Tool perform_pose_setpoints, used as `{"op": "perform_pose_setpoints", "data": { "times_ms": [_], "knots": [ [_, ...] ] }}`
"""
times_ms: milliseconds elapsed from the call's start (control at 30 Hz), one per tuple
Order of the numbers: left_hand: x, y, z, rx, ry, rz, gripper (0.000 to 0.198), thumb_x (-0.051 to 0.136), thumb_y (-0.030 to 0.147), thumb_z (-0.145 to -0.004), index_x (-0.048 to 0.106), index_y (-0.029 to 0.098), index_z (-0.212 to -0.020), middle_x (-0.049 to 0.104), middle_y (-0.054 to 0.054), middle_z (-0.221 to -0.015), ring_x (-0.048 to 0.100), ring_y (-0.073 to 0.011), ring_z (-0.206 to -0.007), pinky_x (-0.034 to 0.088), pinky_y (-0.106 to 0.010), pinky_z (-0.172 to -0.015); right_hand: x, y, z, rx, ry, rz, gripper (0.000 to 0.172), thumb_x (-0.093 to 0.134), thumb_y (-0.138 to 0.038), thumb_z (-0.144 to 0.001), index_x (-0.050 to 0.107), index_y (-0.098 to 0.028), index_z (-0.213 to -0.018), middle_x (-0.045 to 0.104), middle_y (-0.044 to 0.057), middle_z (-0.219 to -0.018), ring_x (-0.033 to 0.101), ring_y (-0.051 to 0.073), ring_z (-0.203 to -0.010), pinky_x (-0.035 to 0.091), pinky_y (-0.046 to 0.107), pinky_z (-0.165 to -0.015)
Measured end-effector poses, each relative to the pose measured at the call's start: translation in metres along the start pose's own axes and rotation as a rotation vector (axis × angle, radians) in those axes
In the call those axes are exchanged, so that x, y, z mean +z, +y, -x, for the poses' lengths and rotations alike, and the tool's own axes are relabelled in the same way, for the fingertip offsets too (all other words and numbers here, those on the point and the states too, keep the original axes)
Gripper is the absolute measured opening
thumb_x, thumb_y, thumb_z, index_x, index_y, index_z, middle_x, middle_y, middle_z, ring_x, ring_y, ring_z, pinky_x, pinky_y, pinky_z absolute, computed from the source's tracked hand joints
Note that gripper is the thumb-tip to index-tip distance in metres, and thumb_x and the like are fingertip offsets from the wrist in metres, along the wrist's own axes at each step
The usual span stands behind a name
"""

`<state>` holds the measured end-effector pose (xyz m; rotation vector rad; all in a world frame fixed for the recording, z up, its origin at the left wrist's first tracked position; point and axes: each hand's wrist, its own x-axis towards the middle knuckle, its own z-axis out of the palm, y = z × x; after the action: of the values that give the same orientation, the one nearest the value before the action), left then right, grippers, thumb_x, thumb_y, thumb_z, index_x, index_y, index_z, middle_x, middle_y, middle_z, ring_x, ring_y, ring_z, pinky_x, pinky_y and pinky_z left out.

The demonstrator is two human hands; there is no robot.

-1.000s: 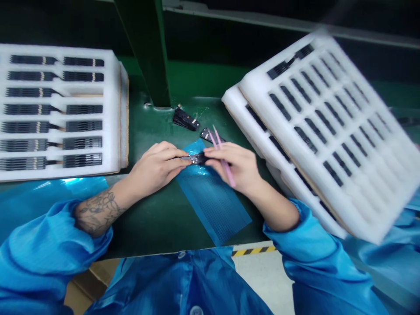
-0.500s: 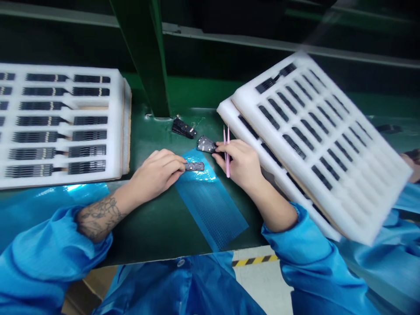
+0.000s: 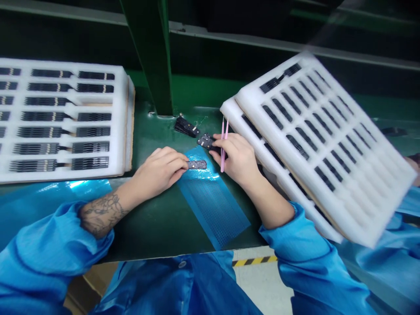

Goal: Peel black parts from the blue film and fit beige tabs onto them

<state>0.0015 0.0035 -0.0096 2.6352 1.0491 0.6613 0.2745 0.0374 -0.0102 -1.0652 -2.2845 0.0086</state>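
Note:
My left hand point(image 3: 162, 169) is closed on one end of a narrow black part point(image 3: 198, 164) with small light spots, over the shiny upper end of a blue perforated film strip point(image 3: 216, 210). My right hand point(image 3: 236, 157) pinches a wider dark part point(image 3: 206, 141) by its near end. A pair of pink tweezers point(image 3: 224, 146) is also tucked in that hand, tips pointing away from me and apart. Beyond both hands, a fanned stack of similar black parts point(image 3: 185, 126) lies on the green bench point(image 3: 154, 232). My fingers cover the gripped ends of both parts.
On the left stands a white foam tray point(image 3: 118, 122) with rows of black parts. Tilted foam trays point(image 3: 370, 210) are stacked at right, some slots filled. A green post point(image 3: 152, 57) rises behind the parts. Another person's blue sleeve point(image 3: 393, 258) shows at far right.
My right hand has shifted slightly away from me and left, with its part and the tweezers. My left hand keeps its hold on the narrow part. The whole view has moved a little.

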Motion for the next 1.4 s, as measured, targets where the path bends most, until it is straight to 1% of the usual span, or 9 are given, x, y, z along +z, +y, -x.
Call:
{"op": "perform_pose_setpoints", "data": {
  "times_ms": [167, 300, 467, 600, 733, 900, 1067, 1267, 1400],
  "knots": [
    [-0.001, 0.001, 0.000, 0.008, -0.004, -0.017, 0.011, 0.058, 0.023, -0.100, 0.068, 0.020, -0.100, 0.074, -0.003, -0.115, 0.064, -0.0211, -0.103, 0.048, -0.039, -0.088, 0.004, -0.001, -0.001, 0.030, -0.022, 0.032, 0.009, 0.058, -0.020, -0.095, 0.066, -0.021, -0.091, 0.078, 0.009, -0.097, 0.075, 0.024, -0.086, 0.060, 0.040, -0.079],
    [-0.001, 0.000, 0.000, -0.006, -0.026, -0.017, 0.012, 0.057, 0.025, -0.100, 0.069, 0.021, -0.101, 0.074, -0.004, -0.117, 0.064, -0.0217, -0.104, 0.048, -0.039, -0.088, 0.003, -0.001, 0.002, 0.089, 0.043, 0.020, 0.004, 0.062, -0.020, -0.090, 0.065, -0.022, -0.092, 0.078, 0.008, -0.095, 0.074, 0.024, -0.085, 0.060, 0.038, -0.078],
    [-0.002, 0.001, -0.001, 0.005, -0.006, -0.009, 0.013, 0.057, 0.025, -0.101, 0.069, 0.020, -0.100, 0.074, -0.003, -0.115, 0.063, -0.0210, -0.103, 0.047, -0.038, -0.087, 0.003, -0.001, 0.000, 0.134, 0.022, 0.036, 0.006, 0.068, -0.028, -0.090, 0.065, -0.023, -0.093, 0.077, 0.009, -0.094, 0.073, 0.026, -0.088, 0.060, 0.040, -0.078],
    [-0.002, 0.002, -0.002, 0.009, -0.001, -0.012, 0.013, 0.056, 0.025, -0.101, 0.068, 0.020, -0.100, 0.073, -0.003, -0.114, 0.062, -0.0206, -0.102, 0.047, -0.038, -0.087, 0.003, -0.001, -0.001, 0.130, 0.028, 0.006, 0.003, 0.065, -0.025, -0.092, 0.064, -0.022, -0.093, 0.077, 0.009, -0.093, 0.072, 0.026, -0.086, 0.059, 0.040, -0.078],
    [-0.001, 0.002, -0.002, 0.023, 0.014, -0.022, 0.012, 0.057, 0.025, -0.101, 0.068, 0.019, -0.099, 0.073, -0.002, -0.113, 0.062, -0.0207, -0.101, 0.047, -0.038, -0.086, 0.004, -0.001, -0.001, 0.133, 0.024, 0.004, 0.015, 0.073, -0.032, -0.088, 0.064, -0.022, -0.094, 0.077, 0.010, -0.094, 0.072, 0.027, -0.087, 0.059, 0.041, -0.077],
    [-0.001, 0.001, -0.001, 0.014, 0.001, -0.019, 0.012, 0.057, 0.026, -0.101, 0.068, 0.020, -0.100, 0.073, -0.003, -0.115, 0.062, -0.0208, -0.102, 0.047, -0.037, -0.087, 0.003, -0.002, -0.001, 0.103, 0.032, 0.043, 0.003, 0.065, -0.020, -0.089, 0.065, -0.023, -0.090, 0.078, 0.006, -0.089, 0.072, 0.024, -0.080, 0.058, 0.038, -0.073],
    [-0.002, 0.001, -0.001, 0.024, 0.012, -0.027, 0.012, 0.057, 0.026, -0.101, 0.068, 0.020, -0.099, 0.073, -0.003, -0.114, 0.063, -0.0206, -0.101, 0.047, -0.037, -0.086, 0.004, -0.001, 0.000, 0.125, 0.089, 0.085, 0.003, 0.064, -0.024, -0.090, 0.066, -0.021, -0.091, 0.078, 0.008, -0.089, 0.072, 0.024, -0.077, 0.058, 0.037, -0.071],
    [0.000, 0.001, -0.001, 0.024, -0.003, -0.023, 0.013, 0.055, 0.023, -0.101, 0.068, 0.019, -0.103, 0.072, -0.004, -0.116, 0.061, -0.0216, -0.104, 0.049, -0.037, -0.089, 0.007, 0.005, -0.001, 0.189, -0.004, 0.068, 0.008, 0.065, -0.027, -0.092, 0.068, -0.019, -0.092, 0.078, 0.010, -0.093, 0.071, 0.027, -0.083, 0.058, 0.041, -0.075],
    [0.003, 0.000, 0.001, 0.011, 0.030, -0.046, 0.020, 0.053, 0.018, -0.100, 0.073, 0.021, -0.102, 0.068, -0.007, -0.118, 0.060, -0.0225, -0.105, 0.050, -0.038, -0.091, -0.003, -0.003, 0.004, 0.180, 0.047, -0.072, 0.022, 0.058, -0.033, -0.098, 0.071, -0.021, -0.111, 0.076, 0.012, -0.116, 0.072, 0.029, -0.105, 0.058, 0.046, -0.093]
  ]
}}
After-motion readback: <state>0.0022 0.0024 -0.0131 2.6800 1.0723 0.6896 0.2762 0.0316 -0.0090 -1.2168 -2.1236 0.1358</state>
